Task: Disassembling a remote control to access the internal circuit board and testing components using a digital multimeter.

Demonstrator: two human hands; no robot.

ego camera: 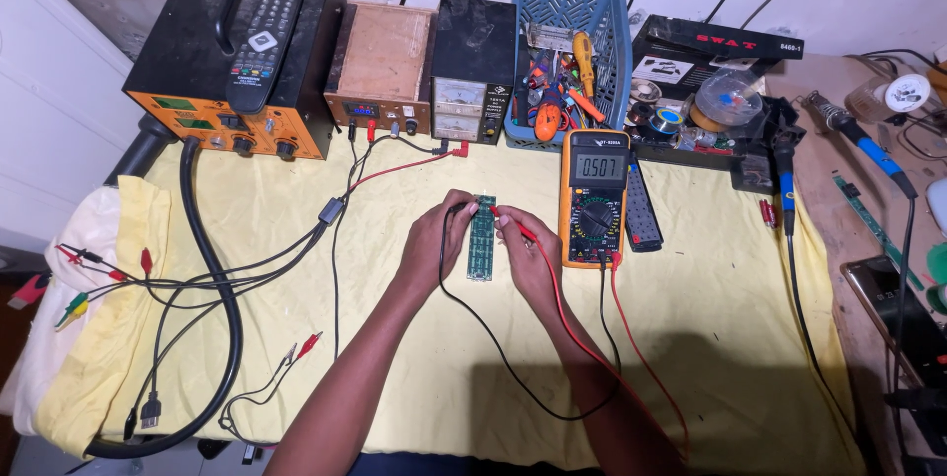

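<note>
Green strip board lies mid-worktop on the yellow cloth, long axis running away from the person — near end toward them. Left hand pinches the black probe, right hand the red probe; both tips on the far end. Contact points too small to resolve — meter just right.

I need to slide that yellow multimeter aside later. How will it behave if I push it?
The yellow multimeter lies flat on the yellow cloth, so it probably won't tip or roll. Its rubbery-looking casing may grip and bunch the cloth. The red lead and black lead plugged into it would likely drag along.
</note>
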